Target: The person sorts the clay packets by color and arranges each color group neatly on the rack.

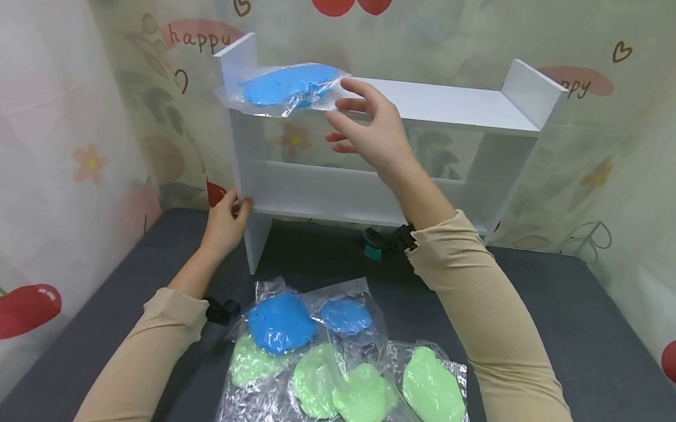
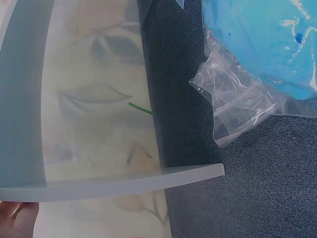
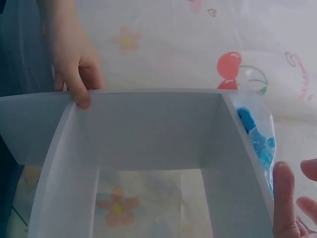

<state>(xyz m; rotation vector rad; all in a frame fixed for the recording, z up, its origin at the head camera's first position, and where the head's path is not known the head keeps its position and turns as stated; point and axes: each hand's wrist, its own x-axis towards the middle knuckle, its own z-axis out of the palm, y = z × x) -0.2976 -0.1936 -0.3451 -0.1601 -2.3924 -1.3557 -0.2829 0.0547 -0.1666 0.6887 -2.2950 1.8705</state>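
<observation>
A white two-tier shelf (image 1: 370, 199) stands on the dark table. At its left side panel, my left hand (image 1: 227, 225) grips the edge, thumb at the front and fingers on the outer face; the right wrist view shows this grip too. A clear bag of soft blue putty-like material (image 1: 292, 86) lies on the top board's left end, partly overhanging the front. Just right of that bag is my right hand (image 1: 374, 129), fingers spread and slightly bent, holding nothing. In the right wrist view its fingers (image 3: 284, 196) appear beside the top board, close to the bag.
In front of the shelf lie several clear bags with blue lumps (image 1: 281, 322) and green lumps (image 1: 432, 389), overlapping on the dark tabletop (image 1: 551, 357). Patterned curtains (image 1: 456, 31) enclose the back and sides. A dark wrist strap (image 1: 400, 238) is on my right wrist.
</observation>
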